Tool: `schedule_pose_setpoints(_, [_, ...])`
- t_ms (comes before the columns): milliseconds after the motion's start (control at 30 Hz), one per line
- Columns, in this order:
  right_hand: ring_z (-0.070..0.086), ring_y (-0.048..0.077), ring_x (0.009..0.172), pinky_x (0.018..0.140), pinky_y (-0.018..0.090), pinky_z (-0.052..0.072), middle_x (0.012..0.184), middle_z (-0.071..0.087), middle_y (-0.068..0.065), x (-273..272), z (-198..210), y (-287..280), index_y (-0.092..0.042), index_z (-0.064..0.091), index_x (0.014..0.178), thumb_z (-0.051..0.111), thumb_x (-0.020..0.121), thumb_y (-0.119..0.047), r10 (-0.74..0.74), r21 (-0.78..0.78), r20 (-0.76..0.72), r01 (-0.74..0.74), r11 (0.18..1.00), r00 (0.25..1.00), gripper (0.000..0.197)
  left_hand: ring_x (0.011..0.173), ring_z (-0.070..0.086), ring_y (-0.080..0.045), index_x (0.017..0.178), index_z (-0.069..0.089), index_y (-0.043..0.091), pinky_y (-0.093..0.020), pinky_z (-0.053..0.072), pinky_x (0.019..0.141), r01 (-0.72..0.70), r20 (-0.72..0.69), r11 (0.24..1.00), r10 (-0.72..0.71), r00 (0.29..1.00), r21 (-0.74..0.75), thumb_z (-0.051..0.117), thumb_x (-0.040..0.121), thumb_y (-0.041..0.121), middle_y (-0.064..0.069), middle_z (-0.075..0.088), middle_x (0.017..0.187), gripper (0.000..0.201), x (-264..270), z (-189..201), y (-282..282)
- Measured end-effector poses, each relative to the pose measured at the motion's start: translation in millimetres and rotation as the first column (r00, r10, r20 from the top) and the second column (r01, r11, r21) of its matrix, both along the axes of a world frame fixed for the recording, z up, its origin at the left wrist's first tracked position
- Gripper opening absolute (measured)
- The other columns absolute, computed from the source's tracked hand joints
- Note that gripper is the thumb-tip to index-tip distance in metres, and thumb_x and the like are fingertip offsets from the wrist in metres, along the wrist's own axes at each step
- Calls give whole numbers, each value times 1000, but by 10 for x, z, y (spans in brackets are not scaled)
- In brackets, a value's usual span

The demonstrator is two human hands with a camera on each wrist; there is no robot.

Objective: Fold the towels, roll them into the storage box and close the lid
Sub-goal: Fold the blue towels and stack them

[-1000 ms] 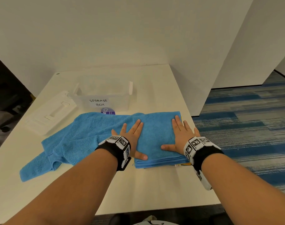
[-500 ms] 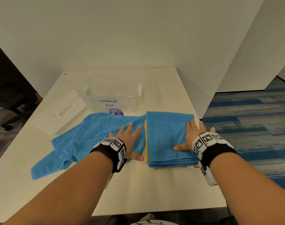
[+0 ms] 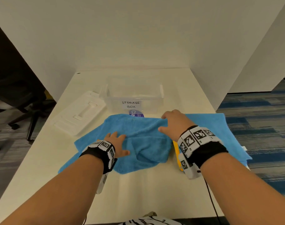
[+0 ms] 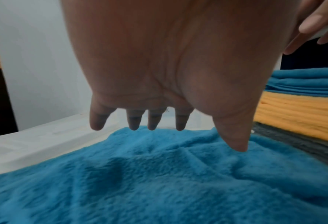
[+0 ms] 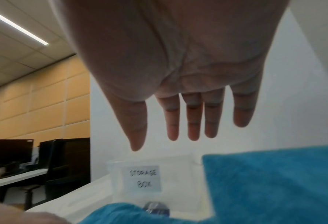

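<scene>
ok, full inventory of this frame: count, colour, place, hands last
loose blue terry towel: 1, blue, table centre, rumpled
folded towel stack: 1, blue over yellow, table right
clear plastic storage box: 1, clear, labelled, behind towels, open
white plastic lid: 1, white, left of box
white table: 1, off-white
black office chair: 1, black, floor left
left hand: on loose towel, fingers straight
right hand: over loose towel's far edge, unclear whether touching

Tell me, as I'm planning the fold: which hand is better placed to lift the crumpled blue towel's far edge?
Right, likely. The right hand is open over the far edge of the crumpled towel, by the storage box; the left hand lies mid-towel, better for pinning it.
</scene>
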State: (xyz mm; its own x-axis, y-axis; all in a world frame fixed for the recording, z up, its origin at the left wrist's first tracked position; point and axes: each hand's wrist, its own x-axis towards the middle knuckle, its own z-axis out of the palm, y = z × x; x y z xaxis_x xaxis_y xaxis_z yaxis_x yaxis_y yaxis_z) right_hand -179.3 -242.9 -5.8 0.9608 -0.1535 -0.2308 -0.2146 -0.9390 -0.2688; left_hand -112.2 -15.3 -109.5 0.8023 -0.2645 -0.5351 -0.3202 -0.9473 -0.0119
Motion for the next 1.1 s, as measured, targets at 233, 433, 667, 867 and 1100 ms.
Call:
schedule_pose_setpoints(233, [53,22,117,95,31,45,132,52,6,124,-413,643,-18,54,128,56,93,-39,170,29,-283,-168,985,944,41,134,38,-33,145,35,32,-41,32,110,3,-56,998,0,998,63,53,86,63,-13,32,148,69,252,-41,587])
schedule_pose_setpoints(433, [57,23,112,91,30,46,127,58,5,158,-757,850,-22,61,124,59,91,-40,209,7,-490,-235,972,846,38,120,52,-28,140,43,23,-37,42,100,95,-97,995,-91,991,35,56,90,52,-10,48,133,59,416,-107,857])
schedule_pose_setpoints(667, [55,22,84,72,27,46,102,61,6,338,-1053,879,-10,66,109,58,88,-47,103,-130,-496,-191,973,862,43,103,56,-27,116,55,12,-32,43,85,110,-37,986,-115,993,-123,45,98,44,-11,57,113,38,640,-12,890])
schedule_pose_setpoints(867, [61,21,94,81,30,47,104,67,4,537,-908,889,-12,67,104,45,97,-34,10,32,-264,-1,999,965,33,67,41,-17,76,43,11,-26,29,58,-51,35,796,90,995,-604,42,100,39,-2,42,69,37,765,260,773])
schedule_pose_setpoints(1100, [53,5,84,73,19,41,98,54,-9,659,-469,1125,-24,52,99,72,80,-38,-52,560,97,-11,828,994,32,57,39,-10,67,42,18,-24,29,53,-37,151,619,249,957,-785,47,98,39,3,43,61,39,876,667,554])
